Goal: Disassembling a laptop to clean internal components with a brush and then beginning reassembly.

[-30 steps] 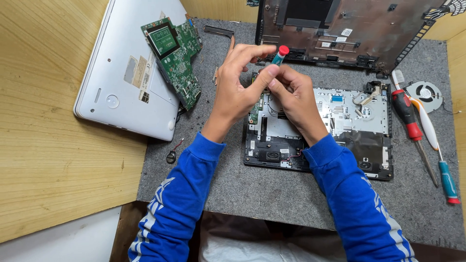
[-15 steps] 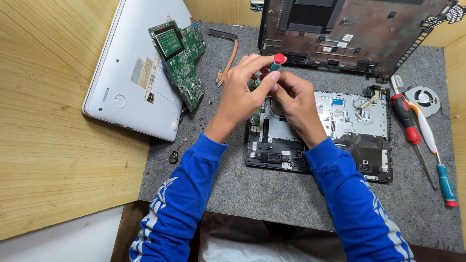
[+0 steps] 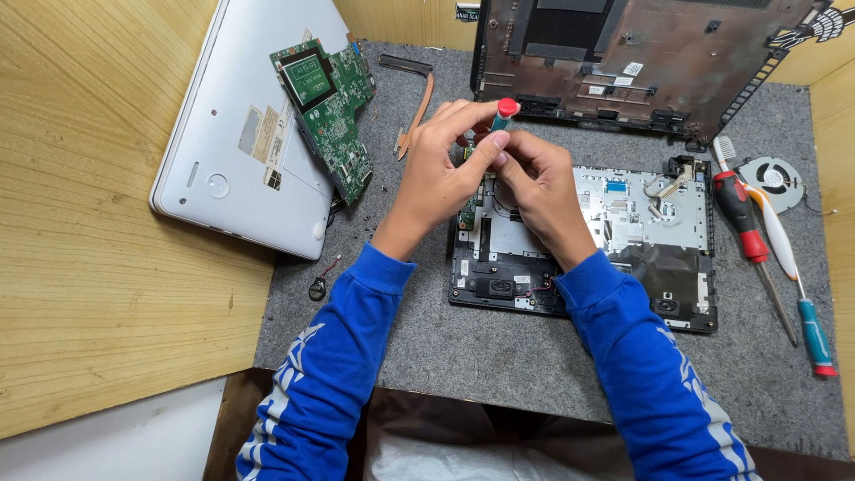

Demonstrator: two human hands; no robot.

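Both hands pinch one screwdriver point(image 3: 503, 116): left hand point(image 3: 443, 174) steadies the red cap, right hand point(image 3: 541, 191) grips the shaft, upright over the chassis point(image 3: 614, 245) for screw alignment.

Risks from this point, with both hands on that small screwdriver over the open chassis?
1. The small screwdriver, pinched by left hand and right hand, might slip and gouge the open laptop base.
2. The green circuit board lies half on the white laptop lid; a sleeve could knock it.
3. The coin cell sits loose near the mat's edge.
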